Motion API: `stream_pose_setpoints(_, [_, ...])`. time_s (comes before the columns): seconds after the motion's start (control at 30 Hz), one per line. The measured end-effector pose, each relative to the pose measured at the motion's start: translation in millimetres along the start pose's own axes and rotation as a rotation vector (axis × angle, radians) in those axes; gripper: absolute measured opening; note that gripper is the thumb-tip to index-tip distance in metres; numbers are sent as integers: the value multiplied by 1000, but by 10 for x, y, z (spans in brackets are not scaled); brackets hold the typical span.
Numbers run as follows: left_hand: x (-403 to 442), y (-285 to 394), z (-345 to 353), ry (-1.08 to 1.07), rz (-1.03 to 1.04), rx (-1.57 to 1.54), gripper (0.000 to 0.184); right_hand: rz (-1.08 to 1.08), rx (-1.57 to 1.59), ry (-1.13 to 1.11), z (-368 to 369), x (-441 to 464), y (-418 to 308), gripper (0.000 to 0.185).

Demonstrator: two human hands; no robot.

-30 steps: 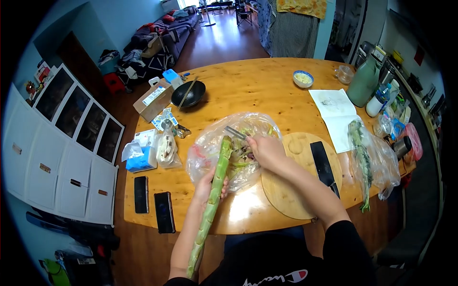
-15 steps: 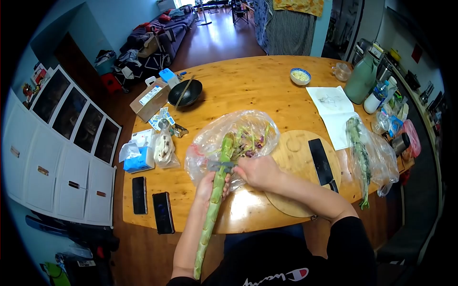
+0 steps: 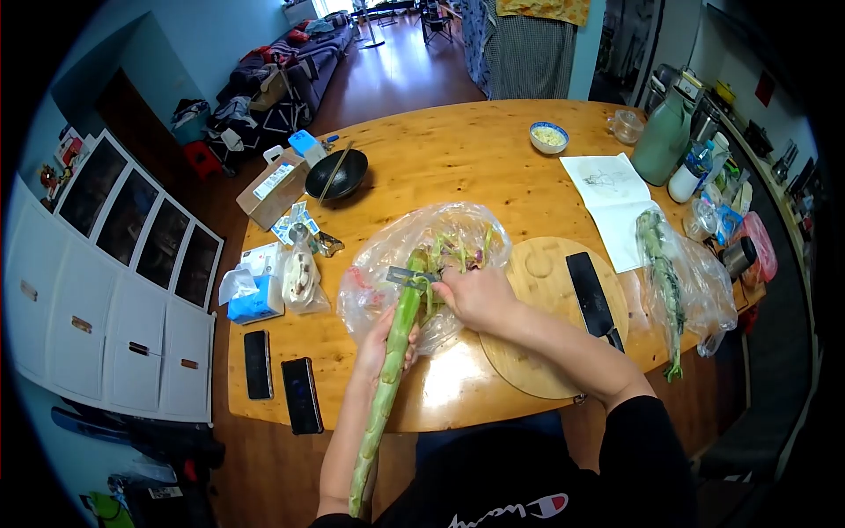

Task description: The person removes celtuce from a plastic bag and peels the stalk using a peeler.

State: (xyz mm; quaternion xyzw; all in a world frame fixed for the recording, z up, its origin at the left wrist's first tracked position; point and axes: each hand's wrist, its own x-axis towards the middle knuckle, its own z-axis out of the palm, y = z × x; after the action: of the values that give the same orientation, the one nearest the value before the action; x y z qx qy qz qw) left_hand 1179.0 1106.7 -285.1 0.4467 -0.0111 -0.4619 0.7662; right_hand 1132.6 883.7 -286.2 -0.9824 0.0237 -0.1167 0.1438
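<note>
A long green stalk slants from the lower middle up over the plastic bag. My left hand is closed round its upper part, with fingertips showing on the right side. A grey peeler lies across the stalk near its top end. My right hand grips the peeler's right end. Thin green strips hang beside the stalk just below the peeler. The clear plastic bag is spread out underneath, with green and purple peelings on it.
A round wooden board with a black cleaver lies to the right. Beyond are an open notebook, a bagged stalk and a green bottle. Two phones, tissues and a black bowl are left.
The peeler first moved from above the stalk's tip down to near my left hand, then back up towards the tip. The view has shifted slightly.
</note>
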Motion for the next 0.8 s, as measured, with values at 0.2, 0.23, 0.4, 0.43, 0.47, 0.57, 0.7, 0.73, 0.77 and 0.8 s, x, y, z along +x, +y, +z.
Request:
stream_pose_setpoints(0.2, [-57, 15, -78, 35, 0, 82, 37, 137, -73, -79, 145, 157, 376, 48])
stream_pose_setpoints(0.23, [-69, 16, -69, 36, 10, 61, 36, 173, -29, -52, 168, 153, 346, 50])
stream_pose_setpoints(0.4, [-43, 73, -11, -1, 26, -93, 34, 165, 6, 169, -35, 113, 203, 35])
stream_pose_setpoints(0.43, [-33, 67, -3, 7, 19, -120, 34, 142, -27, 221, -66, 101, 180, 31])
stream_pose_setpoints(0.47, [-23, 53, 8, 15, 10, -149, 34, 94, -35, 269, -57, 91, 185, 29])
stream_pose_setpoints(0.57, [11, 41, 4, 16, -11, -224, 33, -25, -54, 389, -58, 87, 233, 26])
stream_pose_setpoints(0.7, [77, -3, -71, -7, -13, -298, 33, -75, 1, 500, -129, 121, 240, 26])
stream_pose_setpoints(0.73, [93, -6, -72, 3, -10, -305, 34, -76, 34, 531, -161, 127, 216, 27])
stream_pose_setpoints(0.77, [101, -13, -63, 16, -9, -312, 35, -45, 130, 403, -193, 91, 155, 27])
stream_pose_setpoints(0.8, [104, -22, -63, 30, -9, -317, 36, -12, 224, 275, -225, 25, 65, 28])
